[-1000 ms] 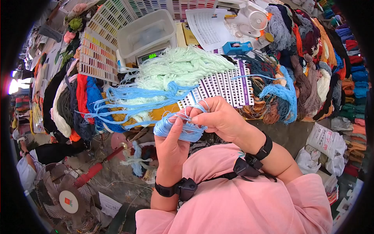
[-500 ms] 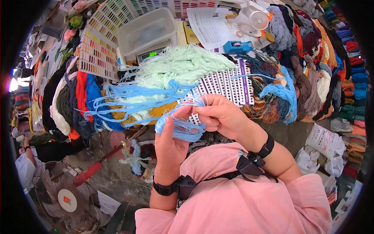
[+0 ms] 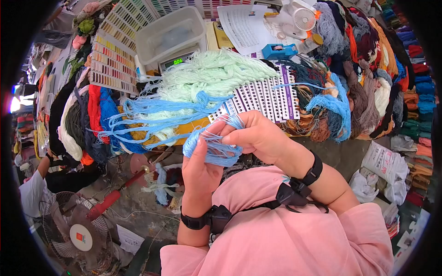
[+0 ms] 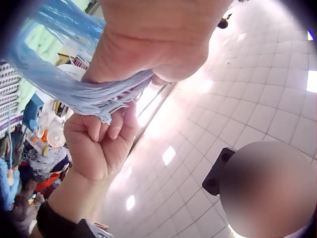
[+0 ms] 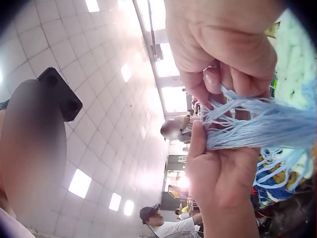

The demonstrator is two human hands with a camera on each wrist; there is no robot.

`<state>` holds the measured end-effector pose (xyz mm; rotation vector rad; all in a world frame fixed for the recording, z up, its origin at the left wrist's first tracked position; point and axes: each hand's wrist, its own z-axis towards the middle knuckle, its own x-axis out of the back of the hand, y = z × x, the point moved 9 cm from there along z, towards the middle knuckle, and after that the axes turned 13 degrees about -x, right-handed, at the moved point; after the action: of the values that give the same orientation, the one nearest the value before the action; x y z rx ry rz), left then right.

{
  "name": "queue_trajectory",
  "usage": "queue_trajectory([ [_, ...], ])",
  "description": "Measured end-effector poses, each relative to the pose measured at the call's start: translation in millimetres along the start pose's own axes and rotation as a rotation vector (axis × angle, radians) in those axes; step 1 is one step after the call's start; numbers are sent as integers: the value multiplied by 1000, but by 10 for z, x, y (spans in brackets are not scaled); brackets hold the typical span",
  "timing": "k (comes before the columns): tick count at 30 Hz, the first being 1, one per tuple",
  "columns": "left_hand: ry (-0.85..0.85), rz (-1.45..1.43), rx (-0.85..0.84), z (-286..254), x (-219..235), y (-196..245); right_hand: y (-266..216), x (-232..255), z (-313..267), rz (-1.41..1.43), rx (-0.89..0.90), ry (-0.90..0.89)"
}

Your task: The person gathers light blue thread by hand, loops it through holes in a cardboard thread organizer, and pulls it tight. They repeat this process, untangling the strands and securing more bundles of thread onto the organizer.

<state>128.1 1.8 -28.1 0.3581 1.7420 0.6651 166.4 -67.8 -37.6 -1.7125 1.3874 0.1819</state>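
A light blue yarn hank (image 3: 220, 153) is spread between both hands in front of the chest. My left hand (image 3: 200, 162) holds it, the thumb laid over the strands and the loops wrapped round the fingers. At the hank's upper right, my right hand (image 3: 257, 135) pinches some of the blue strands between thumb and bent fingers. Seen from the right wrist, the blue strands (image 5: 262, 121) fan out across the left palm, under the right fingers. More blue yarn (image 3: 184, 108) lies on the table just beyond, across a pale green yarn pile (image 3: 212, 76).
Punched thread cards (image 3: 269, 99) lie beyond the right hand. Farther back are a plastic tub (image 3: 171, 37) on a scale, colour charts (image 3: 115, 66), a blue tape dispenser (image 3: 279, 51) and a small fan (image 3: 304, 20). Coloured hanks crowd both sides. A floor fan (image 3: 80, 234) stands lower left.
The right fingers have shifted along the strands, and the blue loops between the hands look more spread. The left hand keeps hold of the hank. The background person's arm at far left has moved.
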Motion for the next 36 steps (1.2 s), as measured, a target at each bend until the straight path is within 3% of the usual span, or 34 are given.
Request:
queue_trajectory([
  [2, 67, -42, -2, 8, 52, -5, -17, 3, 2, 47, 6, -22],
  [5, -48, 172, -127, -28, 21, 47, -79, -14, -27, 33, 40, 40],
  [8, 85, 221, -137, -18, 115, 39, -53, 22, 4, -9, 41, 35],
  [20, 81, 19, -159, 45, 84, 53, -164, -41, -16, 16, 35, -12],
  [26, 189, 36, -196, 105, 138, 53, -153, -5, 59, -48, 119, -75],
  [29, 90, 62, -148, 115, 171, 27, -102, -50, 52, 161, 27, -196],
  [32, -141, -301, -110, 122, 51, 53, 45, -32, -108, 278, -232, -385],
  [35, -130, 258, 90, 235, -104, -11, 113, 70, -151, 179, -367, -421],
  [36, -241, 476, 283, 242, -15, -250, 115, 141, -168, 64, -424, -380],
])
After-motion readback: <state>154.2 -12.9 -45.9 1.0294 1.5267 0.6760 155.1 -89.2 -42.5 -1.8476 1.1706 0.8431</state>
